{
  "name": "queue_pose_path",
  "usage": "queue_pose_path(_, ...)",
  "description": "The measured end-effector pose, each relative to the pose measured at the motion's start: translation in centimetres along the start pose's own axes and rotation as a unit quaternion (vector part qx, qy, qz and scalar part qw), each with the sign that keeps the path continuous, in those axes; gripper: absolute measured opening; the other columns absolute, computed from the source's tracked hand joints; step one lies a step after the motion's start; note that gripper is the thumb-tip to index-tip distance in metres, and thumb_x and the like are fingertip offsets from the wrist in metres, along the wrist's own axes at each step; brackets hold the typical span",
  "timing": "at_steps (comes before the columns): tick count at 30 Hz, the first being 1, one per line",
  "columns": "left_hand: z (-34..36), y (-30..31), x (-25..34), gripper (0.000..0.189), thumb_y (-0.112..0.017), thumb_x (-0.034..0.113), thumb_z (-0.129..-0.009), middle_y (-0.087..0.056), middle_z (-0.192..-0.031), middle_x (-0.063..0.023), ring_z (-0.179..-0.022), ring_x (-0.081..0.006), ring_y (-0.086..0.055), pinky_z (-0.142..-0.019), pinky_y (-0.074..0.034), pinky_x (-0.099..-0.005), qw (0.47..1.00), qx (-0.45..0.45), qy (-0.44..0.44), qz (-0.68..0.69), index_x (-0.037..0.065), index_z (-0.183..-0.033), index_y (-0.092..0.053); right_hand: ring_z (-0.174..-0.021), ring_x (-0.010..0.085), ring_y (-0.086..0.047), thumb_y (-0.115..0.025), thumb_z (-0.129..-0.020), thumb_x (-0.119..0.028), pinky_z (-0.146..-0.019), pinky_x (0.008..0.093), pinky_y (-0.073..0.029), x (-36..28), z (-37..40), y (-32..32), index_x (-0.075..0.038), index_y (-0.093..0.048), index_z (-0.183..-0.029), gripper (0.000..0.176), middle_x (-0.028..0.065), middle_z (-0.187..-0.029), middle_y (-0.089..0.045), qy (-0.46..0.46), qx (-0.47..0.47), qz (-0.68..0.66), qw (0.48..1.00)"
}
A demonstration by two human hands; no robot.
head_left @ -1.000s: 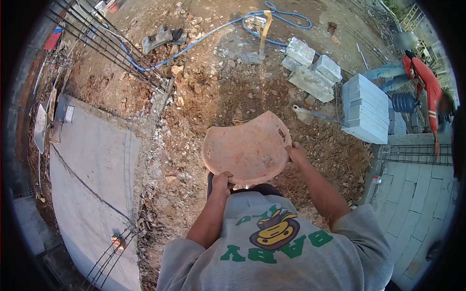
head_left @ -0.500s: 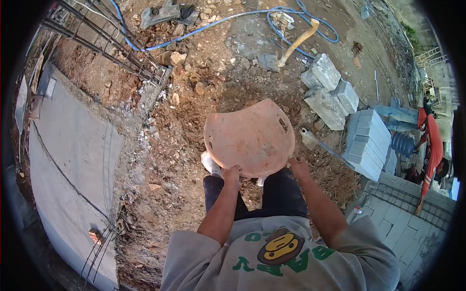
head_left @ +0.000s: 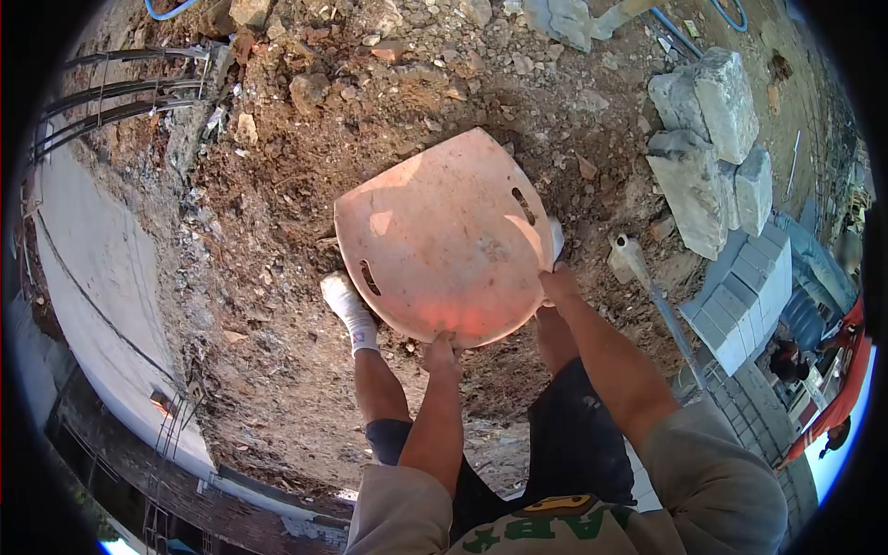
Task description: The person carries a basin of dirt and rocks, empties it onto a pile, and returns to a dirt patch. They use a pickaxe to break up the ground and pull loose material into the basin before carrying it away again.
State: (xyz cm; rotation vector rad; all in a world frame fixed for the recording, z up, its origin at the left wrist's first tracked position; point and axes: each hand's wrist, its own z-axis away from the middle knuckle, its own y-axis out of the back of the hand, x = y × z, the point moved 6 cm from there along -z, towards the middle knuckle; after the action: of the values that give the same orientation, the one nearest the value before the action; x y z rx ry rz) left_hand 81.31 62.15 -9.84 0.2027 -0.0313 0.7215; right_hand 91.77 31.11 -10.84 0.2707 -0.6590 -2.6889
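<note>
We hold a salmon plastic carrying pan (head_left: 444, 240) over the dug red soil (head_left: 268, 194). Our left hand (head_left: 442, 350) is closed on its near rim, and our right hand (head_left: 558, 282) grips its right edge. Rough stone blocks (head_left: 708, 129) lie to the right, above a stack of grey pavers (head_left: 749, 296). A concrete slab (head_left: 83, 259) lies to the left.

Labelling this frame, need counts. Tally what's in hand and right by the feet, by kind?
Pan: 1
Hands gripping its near rim: 2, left hand and right hand
White shoes: 2, the other mostly hidden behind the pan
Long-handled tool lying on the dirt: 1
Total: 6
</note>
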Motion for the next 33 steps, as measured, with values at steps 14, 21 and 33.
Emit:
queue_pose_path(14,6.9,0.2,-4.8,0.027,-0.058,0.009,-0.085,-0.056,-0.092,-0.0059,-0.073,-0.0154,-0.057,-0.057,-0.048,-0.0294,0.992,-0.034,0.041,-0.118,0.008,-0.111,-0.052,-0.106,0.0312,-0.059,-0.054,-0.092,-0.032,-0.086,0.0405,-0.051,3.1,-5.2,13.9,-0.001,-0.051,-0.126,0.046,0.0187,-0.120,-0.058,0.092,-0.048,0.093,0.990)
queue_pose_path(21,10.9,-7.3,-12.3,0.029,-0.059,0.009,-0.083,-0.061,-0.097,-0.0050,-0.082,-0.0177,-0.062,-0.063,-0.053,-0.0324,0.985,-0.081,0.133,-0.075,0.007,-0.111,-0.054,-0.099,0.0217,-0.062,-0.049,-0.096,-0.030,-0.085,0.0346,-0.052,6.3,-5.2,14.6,-0.005,-0.050,-0.132,0.044,0.0095,-0.122,-0.059,-0.001,-0.157,-0.536,0.830)
queue_pose_path(33,-0.5,0.1,-3.8,0.019,-0.056,0.013,-0.083,-0.060,-0.088,-0.0053,-0.078,-0.0168,-0.063,-0.061,-0.055,-0.0308,0.994,0.001,0.090,-0.069,0.004,-0.100,-0.055,-0.087,0.0136,-0.058,-0.056,-0.092,-0.027,-0.078,0.0298,-0.048,-9.8,-6.7,4.3,0.000,-0.064,-0.115,0.036,0.0068,-0.102,-0.066,0.079,-0.120,-0.297,0.944)
